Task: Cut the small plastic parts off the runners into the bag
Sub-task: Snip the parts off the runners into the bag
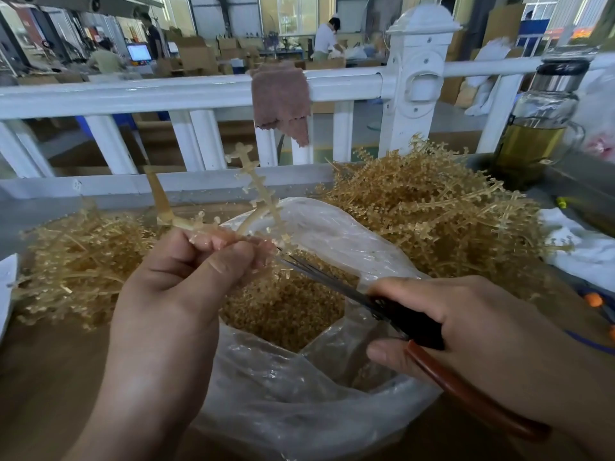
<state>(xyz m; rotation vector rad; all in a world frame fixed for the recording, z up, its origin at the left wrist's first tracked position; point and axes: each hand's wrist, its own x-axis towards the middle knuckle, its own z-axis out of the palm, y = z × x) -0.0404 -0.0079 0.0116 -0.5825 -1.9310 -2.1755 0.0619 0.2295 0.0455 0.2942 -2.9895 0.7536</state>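
Hands fill the near part of the view above a brown tabletop point(43, 377). The left hand point(173, 294) is closed in a pinch on a pale amber runner point(256, 191), thumb pressed against fingertips, with the runner's branches rising and curving away from the person over the mouth of the bag. The right hand point(466, 331) is wrapped around the handles of scissors point(392, 311), black near the pivot with a reddish-brown loop trailing toward the near right; the thin blades point up and left and their tips sit right at the left hand's fingertips, where the runner's lowest branch hangs. Whether the blades are touching the plastic cannot be told. Beneath both hands stands a clear plastic bag point(299, 387), its mouth open and rolled down, holding a mound of small cut parts point(283, 304) of the same amber colour; the left forearm covers the bag's near left side. On the tabletop to the left of the bag lies a heap of tangled runners point(76, 261), and a taller heap point(432, 211) sits behind and to the right of the bag, close against it. Toward the right edge lie white cloth or plastic point(582, 247) and an orange-tipped item point(595, 299) too cut off to name. At the far right corner stands a glass bottle point(539, 121) with yellowish liquid and a dark cap. Along the far edge runs a white railing point(166, 94) with a pinkish-brown rag point(281, 98) draped over its top rail. Beyond it, a workshop with cardboard boxes and people working.
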